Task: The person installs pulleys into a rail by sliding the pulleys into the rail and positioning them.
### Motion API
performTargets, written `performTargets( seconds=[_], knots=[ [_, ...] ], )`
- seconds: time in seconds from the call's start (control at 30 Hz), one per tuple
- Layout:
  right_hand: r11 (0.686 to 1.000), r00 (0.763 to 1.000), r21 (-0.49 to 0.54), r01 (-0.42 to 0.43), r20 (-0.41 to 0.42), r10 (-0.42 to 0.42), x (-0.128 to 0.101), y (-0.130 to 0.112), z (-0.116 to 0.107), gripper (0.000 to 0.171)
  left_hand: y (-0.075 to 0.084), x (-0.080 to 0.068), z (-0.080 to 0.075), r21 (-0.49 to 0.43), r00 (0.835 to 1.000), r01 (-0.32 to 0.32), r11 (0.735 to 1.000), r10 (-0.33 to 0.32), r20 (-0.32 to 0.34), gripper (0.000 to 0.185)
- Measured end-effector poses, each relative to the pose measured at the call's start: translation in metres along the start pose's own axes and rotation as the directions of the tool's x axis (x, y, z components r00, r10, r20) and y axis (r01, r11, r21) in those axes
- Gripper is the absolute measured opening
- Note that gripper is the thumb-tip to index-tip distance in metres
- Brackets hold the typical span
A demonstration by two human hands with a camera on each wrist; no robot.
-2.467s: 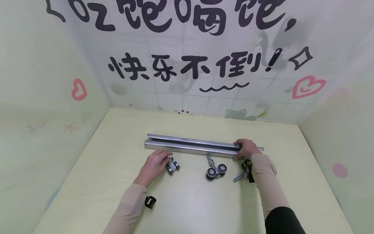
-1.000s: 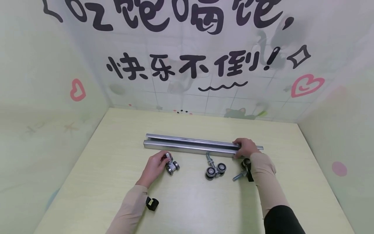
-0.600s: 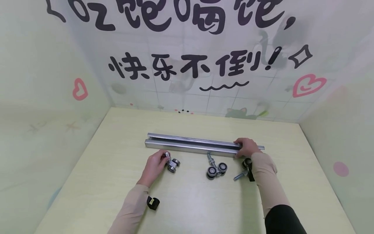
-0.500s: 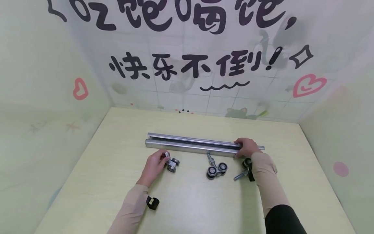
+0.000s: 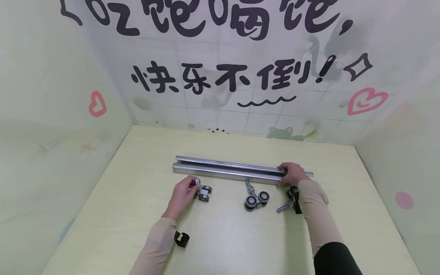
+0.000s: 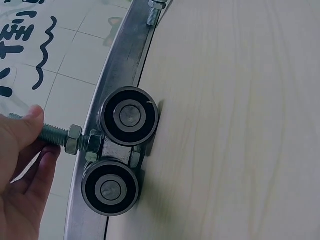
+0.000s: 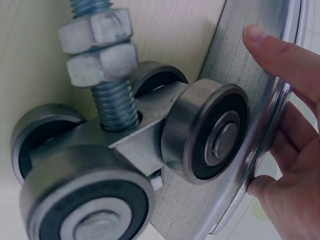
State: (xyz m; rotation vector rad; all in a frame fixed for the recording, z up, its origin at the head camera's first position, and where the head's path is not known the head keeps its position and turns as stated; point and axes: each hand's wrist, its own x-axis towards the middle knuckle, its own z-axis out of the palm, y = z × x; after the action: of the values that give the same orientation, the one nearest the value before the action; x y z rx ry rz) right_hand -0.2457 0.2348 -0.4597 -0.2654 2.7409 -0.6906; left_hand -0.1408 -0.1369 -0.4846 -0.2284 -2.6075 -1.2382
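Note:
My left hand [image 5: 181, 196] pinches the threaded bolt [image 6: 52, 134] of a four-wheeled roller trolley [image 5: 204, 193] between thumb and fingers. Its dark-faced wheels [image 6: 130, 116] point away from the hand, just in front of a galvanised steel channel rail [image 5: 209, 173]. The rail lies lengthwise on the table with its slot facing up. Near the rail's right end, my right hand [image 5: 293, 174] grips it across its width, thumb on the near wall. Close below that hand lies another trolley [image 7: 150, 135], partly covered by the sleeve in the head view.
A third trolley [image 5: 256, 200] lies before the rail's middle, its bolt pointing toward the rail. Black wrist devices show by the left sleeve [image 5: 156, 240] and the right sleeve. Printed walls enclose the pale wooden table [image 5: 220, 236] at the back and both sides.
The left fingers have shifted on the bolt, and the trolley has turned slightly, its wheels swinging away from me. My right hand stays on the rail, which has not visibly moved.

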Motion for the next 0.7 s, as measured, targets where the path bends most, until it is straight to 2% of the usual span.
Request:
performTargets(
  seconds=[0.17, 0.4, 0.7],
  knots=[
    [1.000, 1.000, 0.006, 0.000, -0.001, 0.000, 0.000, 0.006, 0.001, 0.062, 0.000, -0.001, 0.004, -0.016, 1.000, 0.004, 1.000, -0.005, -0.008, 0.016],
    [1.000, 1.000, 0.007, 0.004, -0.003, -0.004, 0.001, 0.006, 0.001, 0.063, -0.002, -0.006, 0.006, -0.053, 0.999, 0.046, 0.998, -0.047, -0.015, 0.022],
    [1.000, 1.000, 0.004, 0.006, -0.008, -0.006, 0.000, 0.004, 0.002, 0.062, -0.009, -0.013, 0.011, -0.004, 0.999, 0.007, 1.000, -0.007, -0.045, 0.023]
  ],
)
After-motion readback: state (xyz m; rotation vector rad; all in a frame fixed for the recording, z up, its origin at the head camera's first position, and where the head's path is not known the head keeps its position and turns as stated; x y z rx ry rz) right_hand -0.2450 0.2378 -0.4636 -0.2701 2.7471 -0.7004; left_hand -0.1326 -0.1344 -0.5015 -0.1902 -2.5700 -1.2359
